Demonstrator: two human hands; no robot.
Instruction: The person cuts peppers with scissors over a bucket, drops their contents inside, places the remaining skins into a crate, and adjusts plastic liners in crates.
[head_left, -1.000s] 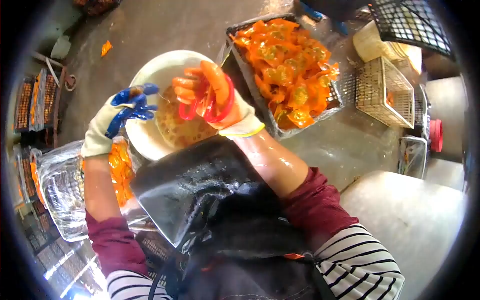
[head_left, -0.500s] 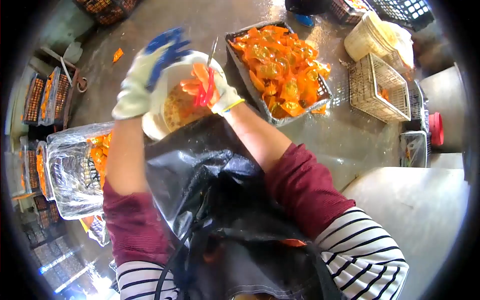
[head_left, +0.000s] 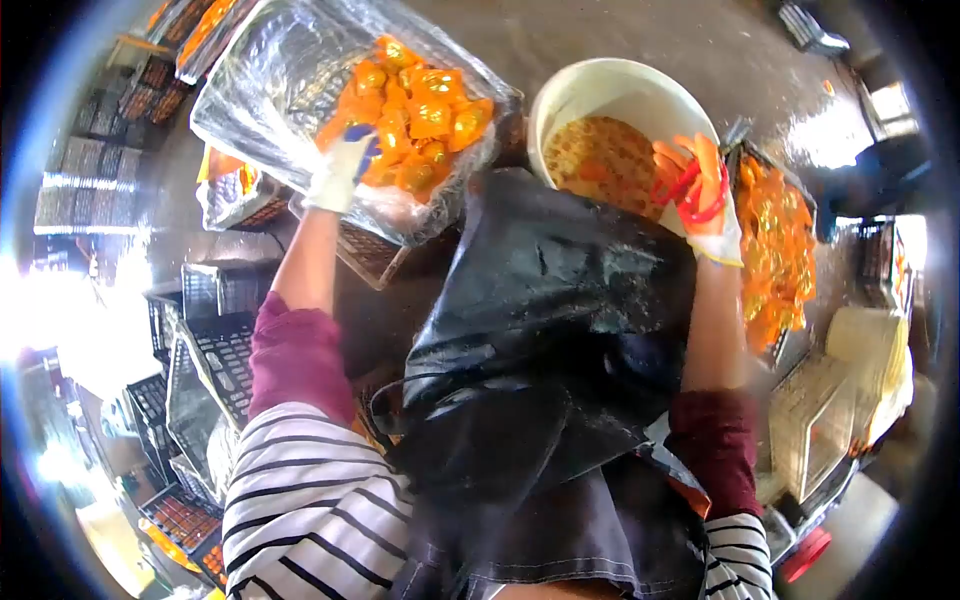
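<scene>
Wet flr (head_left: 640, 28) stretching beyond bucket (head_left: 620, 65) rim | L hand (head_left: 345, 172) crossing lined crate (head_left: 258, 100) edge, meeting orange pkts (head_left: 430, 115) (grip unclear) | R hand (head_left: 702, 190) holding red-handled scissors (head_left: 710, 213) at bucket's R rim

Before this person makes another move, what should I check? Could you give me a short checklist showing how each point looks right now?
1. Scissors in the right hand: ok, red handles held in the orange glove.
2. Left hand away from the scissors: ok, the bucket lies between the hands' positions.
3. Left hand at the orange packets: ok, at the pile's edge in the plastic-lined crate.
4. Packet firmly gripped: cannot tell, the fingers are blurred.
5. Scissor blades closed: cannot tell, they are unclear.
6. Bucket rim fully in view: not ok, the black apron hides the near side.
</scene>
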